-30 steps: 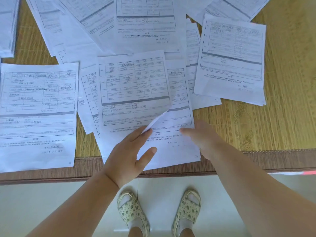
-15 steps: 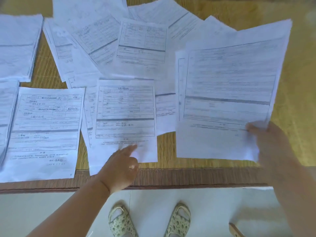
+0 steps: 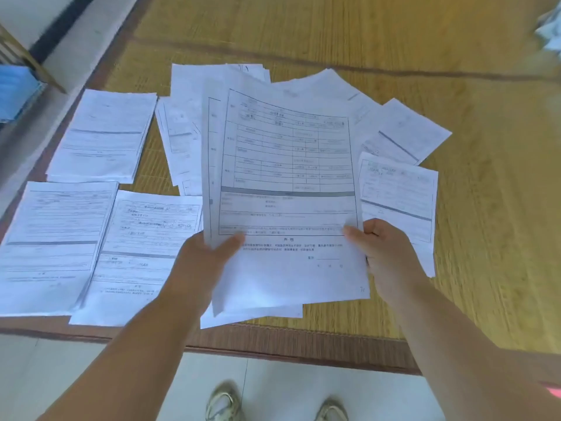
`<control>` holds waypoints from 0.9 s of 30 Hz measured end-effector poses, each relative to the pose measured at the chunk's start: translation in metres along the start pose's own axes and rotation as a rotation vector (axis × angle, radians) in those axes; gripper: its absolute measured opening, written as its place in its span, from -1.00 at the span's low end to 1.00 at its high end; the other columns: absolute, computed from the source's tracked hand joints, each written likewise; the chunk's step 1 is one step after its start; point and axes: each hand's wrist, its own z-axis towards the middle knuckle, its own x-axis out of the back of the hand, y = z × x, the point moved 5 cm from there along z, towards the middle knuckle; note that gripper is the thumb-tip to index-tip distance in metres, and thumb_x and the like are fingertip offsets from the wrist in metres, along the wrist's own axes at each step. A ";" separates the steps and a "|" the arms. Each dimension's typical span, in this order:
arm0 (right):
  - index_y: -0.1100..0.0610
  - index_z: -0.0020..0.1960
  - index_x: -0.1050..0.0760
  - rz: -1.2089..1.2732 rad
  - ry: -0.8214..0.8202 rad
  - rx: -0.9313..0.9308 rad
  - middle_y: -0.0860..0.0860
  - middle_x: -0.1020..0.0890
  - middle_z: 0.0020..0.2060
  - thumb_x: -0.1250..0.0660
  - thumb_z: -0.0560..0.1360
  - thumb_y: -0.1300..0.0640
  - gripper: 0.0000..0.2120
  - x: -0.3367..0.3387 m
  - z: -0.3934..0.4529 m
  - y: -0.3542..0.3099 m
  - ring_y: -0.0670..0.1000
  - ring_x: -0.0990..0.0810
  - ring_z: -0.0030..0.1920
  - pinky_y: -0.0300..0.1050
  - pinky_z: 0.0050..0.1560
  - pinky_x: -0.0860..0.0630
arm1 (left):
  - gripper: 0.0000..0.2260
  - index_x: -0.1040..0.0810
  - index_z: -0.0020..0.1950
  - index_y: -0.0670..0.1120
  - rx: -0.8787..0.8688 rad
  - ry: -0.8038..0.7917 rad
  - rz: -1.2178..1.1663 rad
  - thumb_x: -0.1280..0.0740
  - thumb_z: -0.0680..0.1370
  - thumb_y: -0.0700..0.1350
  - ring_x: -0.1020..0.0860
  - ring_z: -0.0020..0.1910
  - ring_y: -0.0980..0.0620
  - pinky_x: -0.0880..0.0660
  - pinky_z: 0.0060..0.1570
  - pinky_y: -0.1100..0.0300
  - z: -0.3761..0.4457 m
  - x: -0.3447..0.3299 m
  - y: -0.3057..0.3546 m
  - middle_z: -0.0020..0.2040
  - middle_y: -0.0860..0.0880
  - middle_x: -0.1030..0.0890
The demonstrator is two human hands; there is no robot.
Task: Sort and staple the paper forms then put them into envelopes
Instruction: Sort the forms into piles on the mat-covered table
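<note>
Paper forms (image 3: 288, 183) are light and floppy, so grip both bottom corners. Left hand (image 3: 200, 262) and right hand (image 3: 385, 253) pinch them, fingers curled on the edges.

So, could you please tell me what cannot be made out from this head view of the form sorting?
- Print on the held forms: too small and blurred to read.
- How many sheets the left hand and right hand hold: overlapped, only edges show.
- Loose forms behind: largely covered by the held sheets.
- White object at top right: cut off by the edge, blurred.
- Stapler, envelopes: none in view.
</note>
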 end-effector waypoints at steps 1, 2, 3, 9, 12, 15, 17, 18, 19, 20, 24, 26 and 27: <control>0.32 -0.18 -0.42 -0.023 0.030 0.050 0.21 -0.56 -0.26 -0.42 0.40 0.00 -0.63 -0.006 -0.002 -0.014 0.08 -0.55 -0.26 -0.04 -0.23 -0.51 | -0.95 -0.63 -0.10 0.00 -0.017 0.016 -0.023 -0.42 0.50 -0.04 -0.60 -0.25 0.06 -0.44 -0.27 0.22 -0.001 0.013 0.005 -0.34 0.16 -0.67; 0.26 -0.27 -0.36 -0.054 0.058 0.107 0.13 -0.45 -0.39 -0.42 0.44 0.02 -0.64 -0.013 -0.005 -0.028 0.00 -0.44 -0.35 -0.16 -0.32 -0.38 | -0.93 -0.65 -0.10 -0.01 -0.029 0.027 -0.041 -0.44 0.48 -0.04 -0.62 -0.21 0.03 -0.47 -0.23 0.18 -0.002 0.025 0.010 -0.29 0.14 -0.69; 0.18 -0.34 -0.30 -0.082 0.076 0.170 0.00 -0.35 -0.47 -0.40 0.48 0.05 -0.63 -0.020 -0.009 -0.041 -0.08 -0.33 -0.41 -0.27 -0.38 -0.27 | -0.90 -0.66 -0.10 -0.01 -0.041 0.028 -0.070 -0.48 0.45 -0.03 -0.65 -0.16 0.00 -0.51 -0.16 0.14 -0.004 0.035 0.014 -0.23 0.11 -0.70; 0.07 -0.38 -0.12 -0.189 0.076 0.444 -0.08 -0.16 -0.50 -0.27 0.59 0.04 -0.54 -0.060 -0.032 -0.107 -0.10 -0.13 -0.46 -0.26 -0.48 -0.07 | -0.71 -0.65 0.09 0.01 -0.079 0.040 -0.158 -0.41 0.46 0.13 -0.67 0.01 -0.08 -0.51 0.15 -0.15 -0.004 0.100 0.036 0.00 -0.01 -0.70; 0.12 -0.36 -0.13 -0.192 0.073 0.430 0.00 -0.17 -0.44 -0.23 0.60 0.04 -0.56 -0.079 -0.035 -0.124 -0.07 -0.14 -0.43 -0.24 -0.46 -0.06 | -0.73 -0.65 0.06 0.10 -0.114 0.043 -0.085 -0.35 0.45 0.18 -0.66 0.01 -0.08 -0.52 0.14 -0.17 -0.006 0.127 0.045 -0.01 0.03 -0.70; 0.16 -0.32 -0.20 -0.044 0.148 0.315 0.00 -0.17 -0.44 -0.22 0.60 0.06 -0.62 -0.094 -0.031 -0.131 -0.08 -0.14 -0.48 -0.26 -0.51 -0.09 | -0.83 -0.66 -0.10 0.09 -0.133 0.160 -0.052 -0.32 0.55 0.12 -0.67 -0.13 -0.02 -0.58 -0.05 -0.01 -0.007 0.152 0.052 -0.18 0.09 -0.71; 0.09 -0.34 -0.18 0.079 0.229 0.249 -0.02 -0.16 -0.45 -0.22 0.60 0.09 -0.62 -0.100 -0.028 -0.135 -0.11 -0.12 -0.54 -0.29 -0.58 -0.08 | -0.82 -0.64 -0.13 0.08 -0.138 0.207 -0.051 -0.30 0.57 0.10 -0.66 -0.18 0.02 -0.55 -0.17 0.10 -0.006 0.167 0.056 -0.24 0.14 -0.69; 0.09 -0.34 -0.17 0.101 0.266 0.251 -0.01 -0.17 -0.43 -0.23 0.59 0.11 -0.62 -0.102 -0.027 -0.138 -0.11 -0.12 -0.54 -0.30 -0.59 -0.08 | -0.82 -0.62 -0.14 0.08 -0.138 0.226 -0.053 -0.29 0.57 0.09 -0.65 -0.21 0.05 -0.52 -0.21 0.14 -0.006 0.175 0.057 -0.28 0.18 -0.68; 0.13 -0.33 -0.20 0.102 0.289 0.267 0.03 -0.19 -0.41 -0.23 0.58 0.13 -0.64 -0.105 -0.025 -0.141 -0.11 -0.14 -0.52 -0.30 -0.58 -0.09 | -0.82 -0.61 -0.16 0.09 -0.138 0.243 -0.055 -0.28 0.58 0.07 -0.63 -0.24 0.09 -0.49 -0.26 0.18 -0.005 0.185 0.057 -0.33 0.22 -0.66; 0.21 -0.31 -0.25 0.087 0.300 0.281 0.06 -0.23 -0.39 -0.24 0.58 0.14 -0.67 -0.110 -0.025 -0.145 -0.09 -0.18 -0.49 -0.29 -0.54 -0.12 | -0.82 -0.59 -0.16 0.09 -0.144 0.248 -0.060 -0.27 0.59 0.06 -0.62 -0.29 0.14 -0.46 -0.30 0.21 -0.005 0.193 0.058 -0.36 0.25 -0.64; 0.36 -0.17 -0.40 0.041 0.136 0.289 0.08 -0.40 -0.28 -0.28 0.57 0.11 -0.70 -0.143 -0.024 -0.157 0.01 -0.33 -0.27 -0.12 -0.25 -0.25 | -0.83 -0.56 -0.16 0.09 -0.167 0.232 -0.046 -0.26 0.60 0.03 -0.56 -0.47 0.32 -0.44 -0.46 0.38 -0.002 0.223 0.060 -0.43 0.29 -0.60; 0.38 -0.11 -0.44 -0.067 0.037 0.293 0.10 -0.45 -0.28 -0.29 0.57 0.09 -0.69 -0.164 -0.027 -0.161 0.02 -0.38 -0.27 -0.12 -0.23 -0.29 | -0.83 -0.55 -0.16 0.09 -0.176 0.223 -0.037 -0.24 0.61 0.03 -0.54 -0.50 0.33 -0.36 -0.56 0.48 -0.001 0.235 0.060 -0.46 0.30 -0.58; 0.36 -0.11 -0.46 -0.125 0.006 0.296 0.10 -0.48 -0.29 -0.29 0.57 0.08 -0.70 -0.174 -0.029 -0.163 0.01 -0.40 -0.28 -0.13 -0.24 -0.31 | -0.82 -0.56 -0.15 0.09 -0.178 0.216 -0.034 -0.23 0.61 0.04 -0.55 -0.48 0.30 -0.36 -0.57 0.49 -0.001 0.239 0.061 -0.46 0.28 -0.59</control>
